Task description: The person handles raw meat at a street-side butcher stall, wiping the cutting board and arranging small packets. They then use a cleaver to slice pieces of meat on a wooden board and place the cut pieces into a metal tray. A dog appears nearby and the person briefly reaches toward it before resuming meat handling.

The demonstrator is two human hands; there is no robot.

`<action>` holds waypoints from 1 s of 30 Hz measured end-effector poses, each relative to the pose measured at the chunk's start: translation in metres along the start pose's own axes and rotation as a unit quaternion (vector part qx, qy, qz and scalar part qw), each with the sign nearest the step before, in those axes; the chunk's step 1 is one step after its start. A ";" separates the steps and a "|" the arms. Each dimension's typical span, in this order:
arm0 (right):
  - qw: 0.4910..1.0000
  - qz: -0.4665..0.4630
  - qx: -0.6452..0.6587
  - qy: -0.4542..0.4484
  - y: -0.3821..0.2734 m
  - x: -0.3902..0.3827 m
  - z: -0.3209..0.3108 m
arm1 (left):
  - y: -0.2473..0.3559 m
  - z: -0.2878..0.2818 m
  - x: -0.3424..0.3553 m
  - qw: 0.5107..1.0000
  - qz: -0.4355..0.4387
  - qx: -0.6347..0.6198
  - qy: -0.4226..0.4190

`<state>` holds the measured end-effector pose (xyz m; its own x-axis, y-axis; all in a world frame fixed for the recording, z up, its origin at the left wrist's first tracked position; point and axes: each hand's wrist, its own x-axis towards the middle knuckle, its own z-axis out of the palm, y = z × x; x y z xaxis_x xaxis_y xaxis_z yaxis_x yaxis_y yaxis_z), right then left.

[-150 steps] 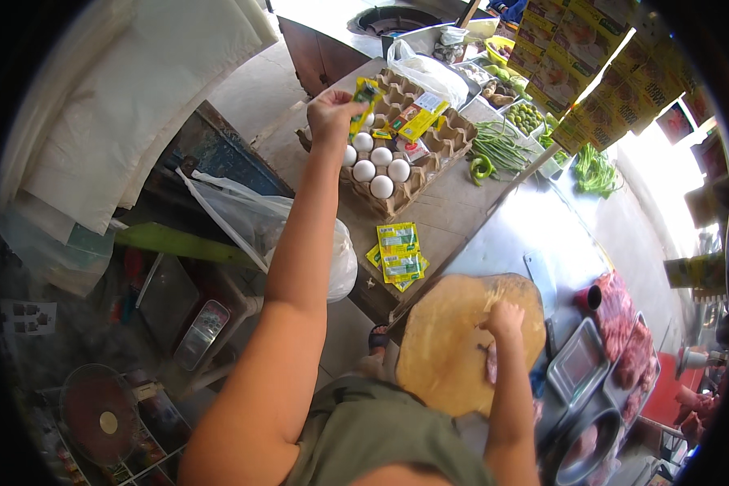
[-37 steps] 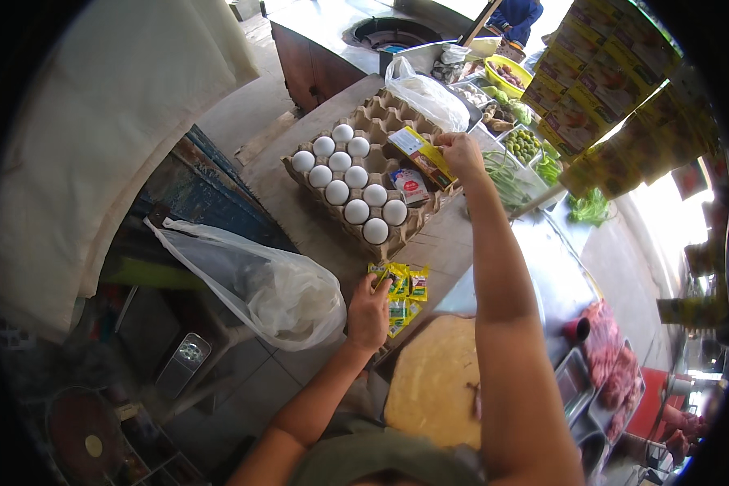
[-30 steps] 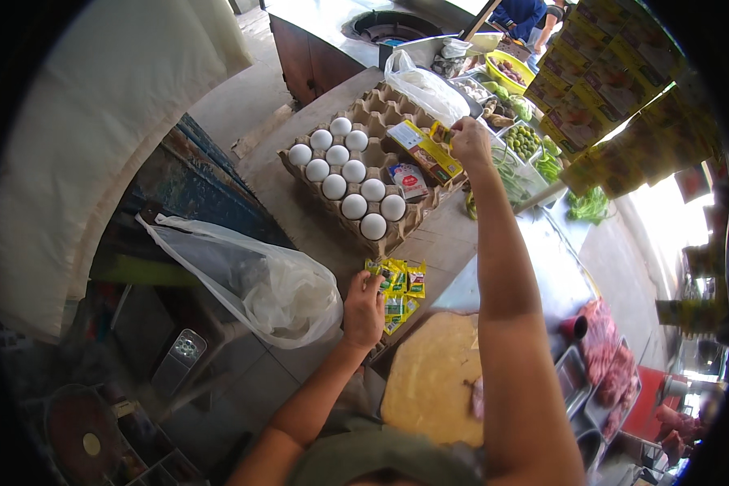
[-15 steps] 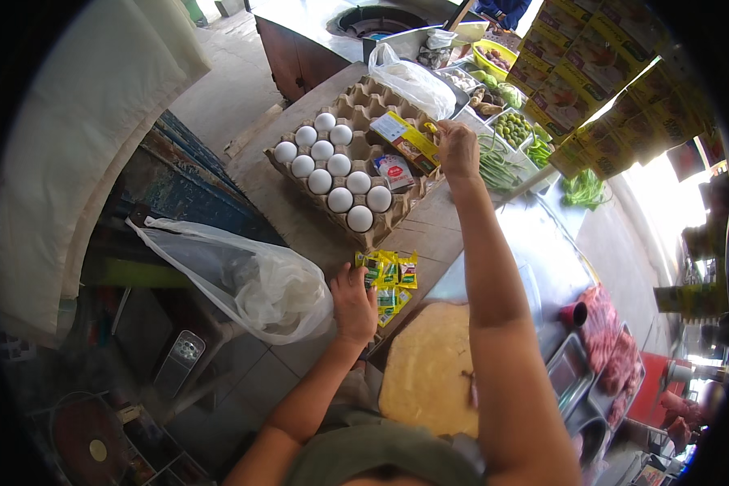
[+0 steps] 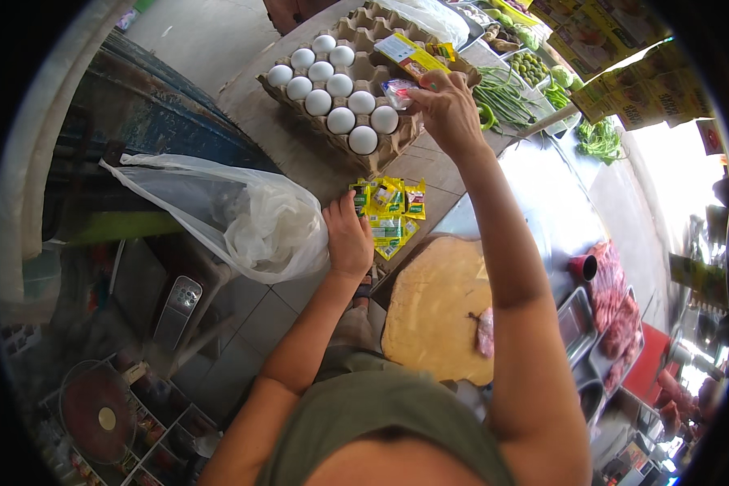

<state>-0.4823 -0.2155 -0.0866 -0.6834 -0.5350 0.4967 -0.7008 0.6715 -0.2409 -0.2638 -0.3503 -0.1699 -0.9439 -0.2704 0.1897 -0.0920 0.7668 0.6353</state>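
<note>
A brown cardboard egg tray [image 5: 363,28] holds several white eggs [image 5: 339,85] in its left part. A yellow-and-white box [image 5: 413,55] lies across the tray's cups, with a small yellow sachet [image 5: 443,51] by its far end. My right hand [image 5: 454,109] reaches over the tray's right edge, thumb and fingers closed on a small white, red and purple packet [image 5: 398,93]. Several yellow-green sachets [image 5: 389,212] lie bunched on the table before the tray. My left hand [image 5: 350,239] rests at their left edge, its fingers stretched out and fingertips touching a sachet.
A white plastic bag [image 5: 271,223] hangs left of my left hand. Right of the sachets is a round wooden chopping block [image 5: 433,312] with a scrap of meat [image 5: 485,332]. Trays of raw meat [image 5: 611,316] stand far right; green beans [image 5: 506,95] and other vegetables lie behind.
My right hand has come from the box's far end back to the small packet. My left hand stays beside the sachets. The whole view has shifted, with the table higher in it.
</note>
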 end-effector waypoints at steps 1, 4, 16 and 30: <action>0.997 0.050 0.055 0.003 0.000 -0.004 -0.001 | -0.001 0.000 0.000 1.000 -0.002 -0.006 0.004; 0.927 0.153 0.299 0.167 -0.003 -0.025 -0.002 | -0.002 0.002 0.000 1.000 -0.003 -0.007 0.013; 0.963 0.267 0.045 0.018 -0.030 -0.167 0.031 | 0.002 -0.004 0.012 0.998 -0.034 -0.037 0.029; 0.922 0.363 0.067 -0.119 -0.070 -0.154 0.041 | 0.023 0.031 0.029 0.997 -0.053 -0.047 -0.036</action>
<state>-0.3366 -0.2011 -0.1802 -0.9965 -0.0777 -0.0302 -0.0486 0.8361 -0.5464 -0.3032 -0.3224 -0.1736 -0.9513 -0.3013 0.0650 -0.1653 0.6768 0.7174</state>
